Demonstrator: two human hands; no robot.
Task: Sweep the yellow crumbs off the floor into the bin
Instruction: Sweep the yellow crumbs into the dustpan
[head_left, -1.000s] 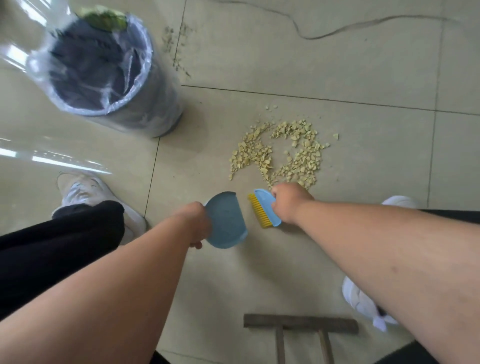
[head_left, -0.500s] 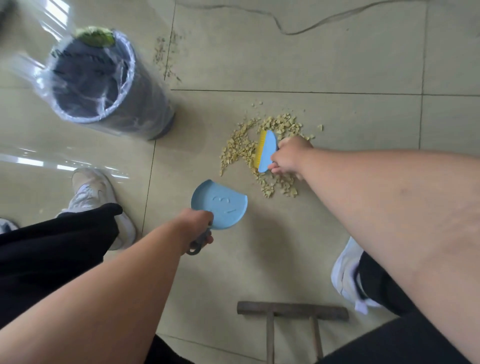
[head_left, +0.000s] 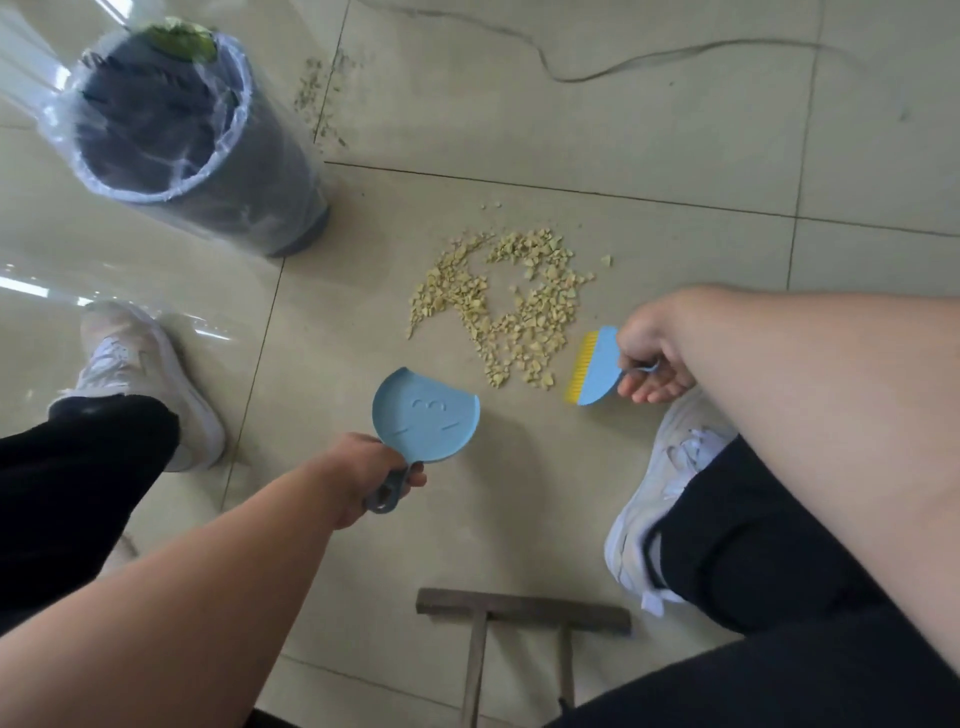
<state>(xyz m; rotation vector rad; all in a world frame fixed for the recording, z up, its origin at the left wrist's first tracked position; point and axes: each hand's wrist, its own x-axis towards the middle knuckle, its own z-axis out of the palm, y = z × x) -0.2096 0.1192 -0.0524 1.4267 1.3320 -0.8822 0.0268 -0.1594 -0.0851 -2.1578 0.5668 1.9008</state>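
A pile of yellow crumbs (head_left: 511, 306) lies on the beige tiled floor. My left hand (head_left: 366, 475) grips the grey handle of a small blue dustpan (head_left: 426, 415), which sits just below and left of the pile with its mouth facing the crumbs. My right hand (head_left: 649, 358) holds a small blue brush (head_left: 595, 374) with yellow bristles, at the pile's lower right edge. A dark bin (head_left: 171, 135) lined with a clear plastic bag stands at the upper left, something green on its far rim.
A second, thinner scatter of crumbs (head_left: 317, 93) lies beside the bin along a tile joint. My white shoes (head_left: 140, 374) (head_left: 670, 488) flank the work area. A wooden frame (head_left: 519, 618) rests on the floor near the bottom. A thin cable (head_left: 649, 57) runs across the far tiles.
My right hand has pulled the brush out of the middle of the pile to its lower right edge. The dustpan has stayed just below the pile, in my left hand.
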